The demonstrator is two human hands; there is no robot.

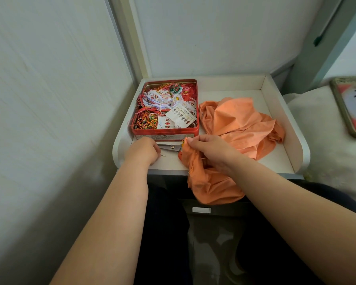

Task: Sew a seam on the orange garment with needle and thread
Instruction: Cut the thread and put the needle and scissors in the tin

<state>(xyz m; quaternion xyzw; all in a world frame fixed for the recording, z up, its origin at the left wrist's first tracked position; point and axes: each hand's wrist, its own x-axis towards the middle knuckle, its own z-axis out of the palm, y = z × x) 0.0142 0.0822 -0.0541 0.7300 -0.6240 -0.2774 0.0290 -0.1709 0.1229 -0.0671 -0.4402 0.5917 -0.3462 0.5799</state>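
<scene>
Here, in the lower middle of the frame, the right hand point(211, 152) pinches a bunched fold of the soft, crumpled orange cotton garment point(238, 124), which spills from the white walled surface point(275, 159) over its front edge, while the left hand point(145, 149) curls in a narrow grip by a thin metal needle point(162, 155); whether it holds thread I cannot tell. Likely risks: the slippery needle dropping, or fine thread snagging the steel scissors point(170, 147) or the tangled floss in the red rectangular tin point(165, 131).
</scene>
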